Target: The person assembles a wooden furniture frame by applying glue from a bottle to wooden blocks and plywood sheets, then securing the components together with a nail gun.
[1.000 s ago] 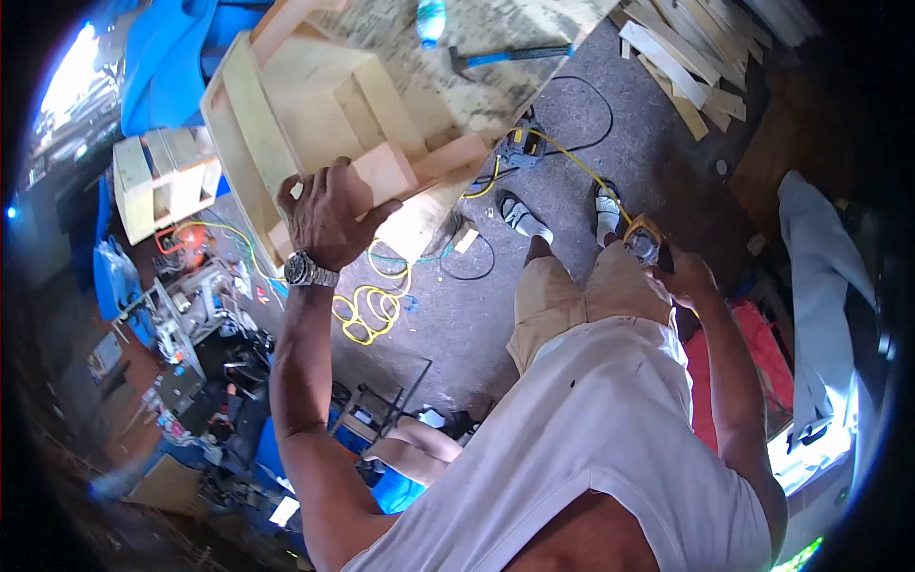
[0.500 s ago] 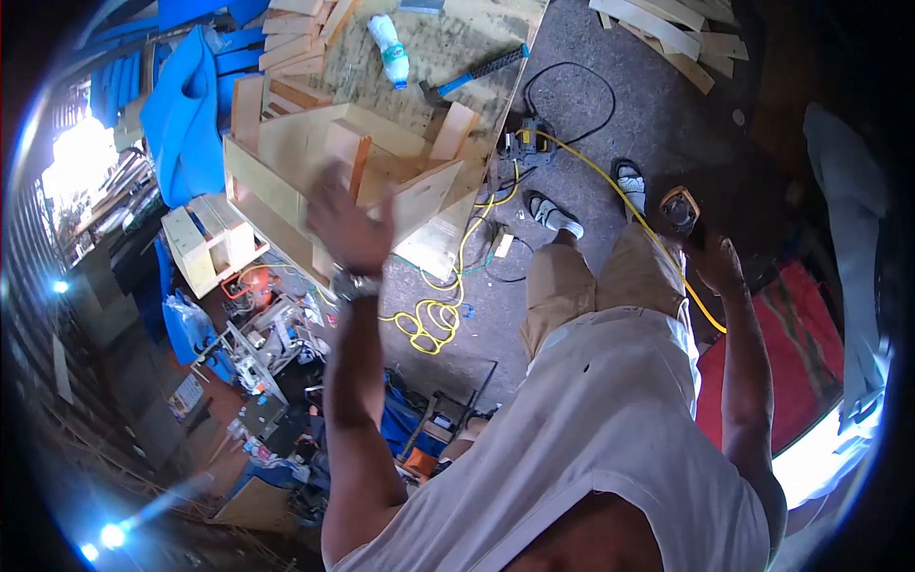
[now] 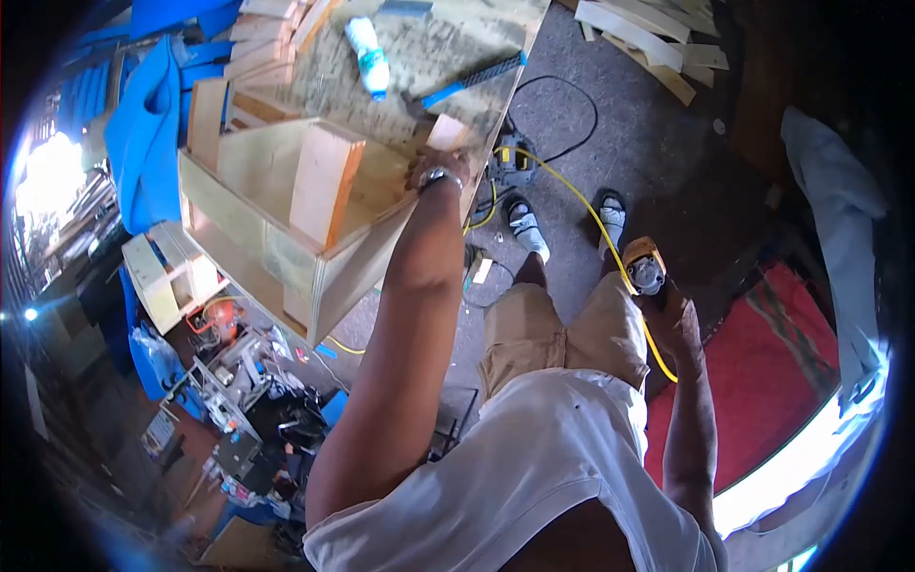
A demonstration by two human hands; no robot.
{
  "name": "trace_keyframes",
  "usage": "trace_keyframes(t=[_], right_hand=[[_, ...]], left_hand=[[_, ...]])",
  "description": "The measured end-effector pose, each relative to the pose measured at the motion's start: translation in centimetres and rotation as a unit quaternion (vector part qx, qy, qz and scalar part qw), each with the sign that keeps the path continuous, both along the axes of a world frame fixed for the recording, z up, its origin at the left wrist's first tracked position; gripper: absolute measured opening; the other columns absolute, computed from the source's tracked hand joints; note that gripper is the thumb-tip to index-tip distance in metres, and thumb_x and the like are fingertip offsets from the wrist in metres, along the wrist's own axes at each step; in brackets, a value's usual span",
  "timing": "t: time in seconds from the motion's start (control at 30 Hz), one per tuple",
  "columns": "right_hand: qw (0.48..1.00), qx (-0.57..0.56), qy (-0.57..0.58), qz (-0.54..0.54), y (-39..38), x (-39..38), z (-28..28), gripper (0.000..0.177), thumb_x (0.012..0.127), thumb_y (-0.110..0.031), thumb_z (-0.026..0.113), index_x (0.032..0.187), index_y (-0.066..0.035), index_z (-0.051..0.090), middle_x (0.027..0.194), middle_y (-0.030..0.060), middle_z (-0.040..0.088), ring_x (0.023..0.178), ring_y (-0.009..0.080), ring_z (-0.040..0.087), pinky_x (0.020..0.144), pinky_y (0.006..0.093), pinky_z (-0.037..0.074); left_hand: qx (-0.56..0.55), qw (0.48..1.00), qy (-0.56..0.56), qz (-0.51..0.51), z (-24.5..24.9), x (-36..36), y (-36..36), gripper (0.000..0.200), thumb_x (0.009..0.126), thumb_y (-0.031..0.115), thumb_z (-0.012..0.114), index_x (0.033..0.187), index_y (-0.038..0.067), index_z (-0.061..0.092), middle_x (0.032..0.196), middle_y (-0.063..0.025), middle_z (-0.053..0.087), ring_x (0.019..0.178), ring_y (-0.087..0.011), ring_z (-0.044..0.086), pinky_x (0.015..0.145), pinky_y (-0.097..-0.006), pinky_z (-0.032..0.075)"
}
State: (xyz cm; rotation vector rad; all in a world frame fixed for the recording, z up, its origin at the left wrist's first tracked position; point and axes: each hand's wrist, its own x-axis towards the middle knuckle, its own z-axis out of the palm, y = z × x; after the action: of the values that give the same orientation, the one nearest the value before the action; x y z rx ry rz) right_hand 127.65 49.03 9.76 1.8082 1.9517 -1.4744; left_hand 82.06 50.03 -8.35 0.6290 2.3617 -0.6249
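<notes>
My left hand [image 3: 438,170] is at the right end of an open plywood box frame [image 3: 319,272], on a short wooden piece [image 3: 446,132] there; its fingers are partly hidden, and a metal watch is on the wrist. The box lies on the plywood worktable [image 3: 419,48]. Down at my right side, my right hand [image 3: 669,310] is closed round a power tool [image 3: 646,272] with an orange-brown edge and a grey round face. A yellow cord [image 3: 596,200] runs past the tool.
On the worktable lie a plastic bottle [image 3: 367,57] and a blue-black hammer [image 3: 472,81]. A yellow-black machine [image 3: 513,164] stands on the floor by my feet. Wood strips [image 3: 648,43] lie beyond, a smaller wooden box [image 3: 172,276] at left, and a red mat [image 3: 762,372] at right.
My left hand has moved right, from above the box's middle to its right end. The box looks larger and more turned in view. My right hand still holds the power tool, now lower in view.
</notes>
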Motion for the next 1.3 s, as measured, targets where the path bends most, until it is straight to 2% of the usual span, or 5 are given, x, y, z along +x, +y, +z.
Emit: trace_keyframes(t=[0.7, 0.8, 0.87, 1.13, 1.3], right_hand=[[0.996, -0.063, 0.046, -0.046, 6.6, 2.9, -9.1, 0.050, 0.084, -0.028, 0.073, 0.125, -0.006, 0.057, 0.091, 0.0194, 0.070, 0.084, 0.0324, 0.071, 0.073, 0.0398, 0.053], [0.990, -0.038, 0.100, -0.095, 6.9, 1.5, -9.8, 0.048, 0.088, -0.033, 0.071, 0.122, -0.002, 0.059, 0.089, 0.0178, 0.070, 0.082, 0.0268, 0.071, 0.073, 0.0376, 0.052], [0.986, -0.027, 0.129, -0.101, 7.3, 0.3, -9.4, 0.047, 0.090, -0.034, 0.070, 0.120, 0.000, 0.059, 0.091, 0.0159, 0.070, 0.084, 0.0233, 0.069, 0.075, 0.0362, 0.051], [0.869, -0.229, 0.268, -0.347, 0.9, -8.9, -11.3, 0.039, 0.090, -0.040, 0.070, 0.095, -0.003, 0.062, 0.072, 0.0019, 0.060, 0.061, 0.0093, 0.050, 0.058, 0.0274, 0.043], [0.645, -0.393, 0.409, -0.513, -7.1, -18.4, -13.4, 0.046, 0.092, -0.053, 0.062, 0.091, -0.008, 0.051, 0.066, 0.0047, 0.054, 0.053, 0.0163, 0.054, 0.054, 0.0339, 0.050]], left_hand=[[-0.185, 0.963, -0.154, -0.118, 3.7, -2.1, 4.7, 0.117, 0.076, 0.092, 0.013, 0.142, 0.002, 0.046, 0.146, -0.0239, 0.044, 0.136, -0.0332, 0.042, 0.112, -0.0427, 0.031], [-0.186, 0.957, -0.162, -0.152, 1.4, -4.0, 3.4, 0.085, 0.083, 0.086, 0.008, 0.153, 0.040, 0.021, 0.153, -0.0148, 0.037, 0.134, -0.0340, 0.044, 0.111, -0.0432, 0.033], [-0.142, 0.956, -0.183, -0.181, -1.0, -6.5, 1.8, 0.092, 0.080, 0.089, 0.012, 0.154, 0.036, 0.022, 0.154, -0.0162, 0.036, 0.135, -0.0330, 0.043, 0.110, -0.0416, 0.035], [-0.233, 0.960, -0.151, 0.024, 2.2, -5.2, 5.5, 0.127, 0.065, 0.099, 0.028, 0.156, 0.011, 0.015, 0.156, -0.0244, 0.024, 0.139, -0.0374, 0.036, 0.111, -0.0486, 0.030], [-0.146, 0.969, -0.191, -0.062, -2.6, -8.7, 2.4, 0.130, 0.064, 0.100, 0.028, 0.156, 0.009, 0.009, 0.158, -0.0258, 0.015, 0.147, -0.0375, 0.019, 0.115, -0.0533, 0.022]])
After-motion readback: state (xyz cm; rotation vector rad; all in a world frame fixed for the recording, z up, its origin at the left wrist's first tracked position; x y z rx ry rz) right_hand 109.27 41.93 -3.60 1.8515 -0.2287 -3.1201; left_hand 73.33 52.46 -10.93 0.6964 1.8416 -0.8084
